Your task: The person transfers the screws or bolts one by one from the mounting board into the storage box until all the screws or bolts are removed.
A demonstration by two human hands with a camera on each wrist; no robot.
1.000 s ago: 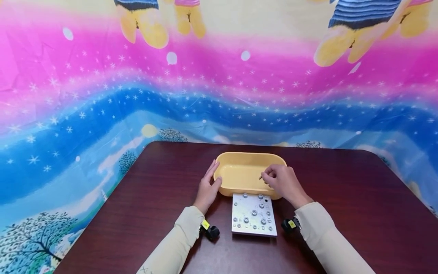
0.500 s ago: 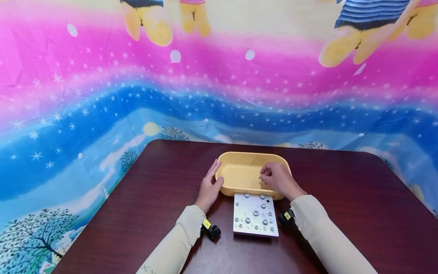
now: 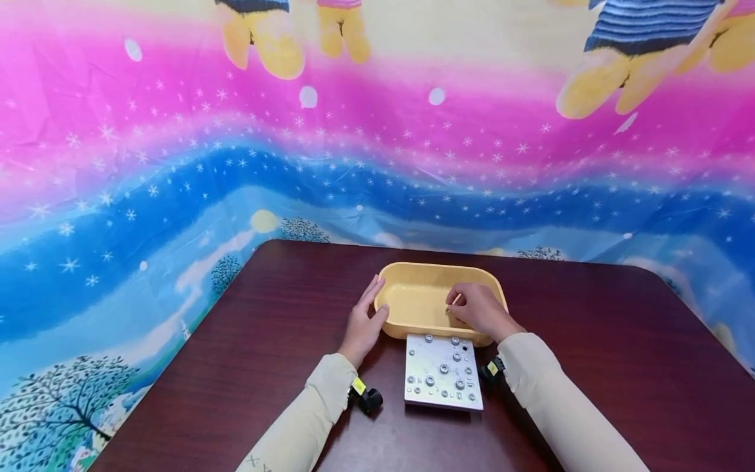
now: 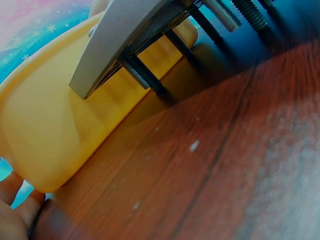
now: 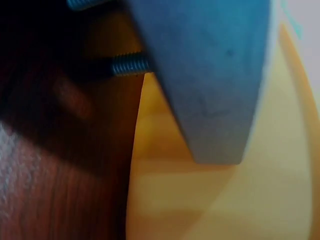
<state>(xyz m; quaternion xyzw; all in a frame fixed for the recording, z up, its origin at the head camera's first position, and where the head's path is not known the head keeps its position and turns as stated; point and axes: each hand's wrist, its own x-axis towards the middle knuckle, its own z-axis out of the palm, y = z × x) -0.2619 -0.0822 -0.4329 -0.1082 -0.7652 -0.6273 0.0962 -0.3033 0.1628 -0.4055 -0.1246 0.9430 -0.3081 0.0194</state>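
Note:
A yellow oval-ended tray (image 3: 407,330) sits on the table in the head view. My left hand (image 3: 361,328) rests against its left end, fingers fairly straight along the outside and thumb by the front rim. Over the tray's right part, my right hand (image 3: 479,308) pinches a small thin metal piece (image 3: 447,311) between thumb and fingertips, low above the floor; it is too small to tell its kind. In front of the tray stands a silver metal plate (image 3: 427,357) with several socket-head bolts through it. The left wrist view shows threaded bolts (image 4: 137,71) sticking out below the plate.
The dark red wooden table (image 3: 295,308) extends around the tray on both sides. A colourful printed cloth (image 3: 377,151) hangs behind it. A small black camera (image 3: 370,400) is strapped to the left wrist, another camera (image 3: 493,368) to the right, both close to the plate.
My right hand has moved slightly left and down into the tray with the small metal piece. My left hand keeps its place on the tray; the head view has shifted slightly.

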